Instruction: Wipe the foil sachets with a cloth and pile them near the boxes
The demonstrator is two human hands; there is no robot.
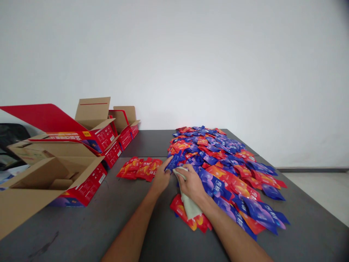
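My left hand (163, 175) is closed on a blue packet (173, 162) at the near left edge of a big pile of packets. Just to its right, my right hand (190, 182) grips a pale cloth (190, 205) that hangs down over some red packets (180, 208). The cloth's upper end is pressed close to the blue packet; whether it touches is hard to see. Left of my left hand lies a short row of red packets (148, 169). The pile of red and blue packets (218, 160) stretches away to the right and back.
Open red cardboard boxes stand along the left: a near box (88, 185) with its flaps spread, and further boxes (105, 134) behind it. A dark bag (12, 140) sits at the far left. Everything rests on a dark table (114, 214) before a white wall (174, 62).
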